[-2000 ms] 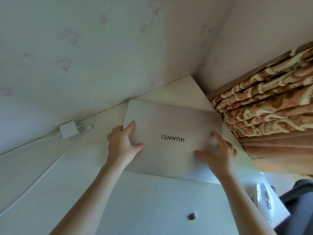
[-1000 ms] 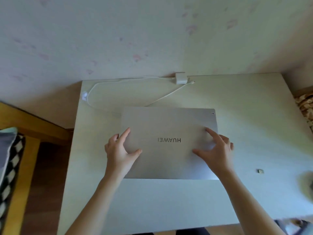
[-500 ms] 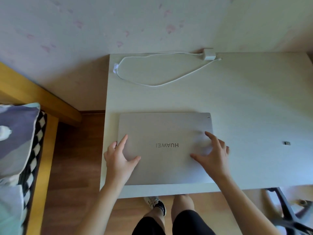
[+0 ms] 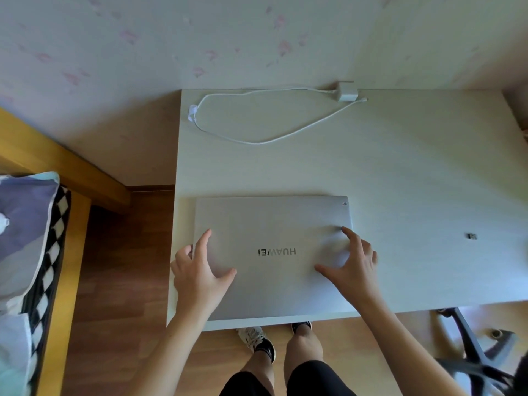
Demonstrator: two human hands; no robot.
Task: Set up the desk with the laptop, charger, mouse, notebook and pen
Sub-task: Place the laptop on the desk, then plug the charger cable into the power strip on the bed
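A closed silver laptop (image 4: pixel 274 224) lies flat at the near left corner of the pale desk (image 4: pixel 414 181), its logo facing me upside down. My left hand (image 4: pixel 200 270) rests on the lid's left side with spread fingers, some over the left edge. My right hand (image 4: pixel 351 267) presses the lid's right side with spread fingers. A white charger (image 4: pixel 347 94) sits at the desk's far edge, its cable (image 4: pixel 257 138) looping across the far left of the desk. Mouse, notebook and pen are out of view.
A small dark USB dongle (image 4: pixel 471 236) lies on the desk's right part. A wooden bed frame (image 4: pixel 71 172) with a pillow (image 4: pixel 25 224) stands to the left. A black chair base (image 4: pixel 471 355) sits on the floor at lower right. The wall runs behind the desk.
The laptop has slid from the desk's back right corner toward me, to the near left part of the desk. Both hands stayed on its lid. My view swung left and down.
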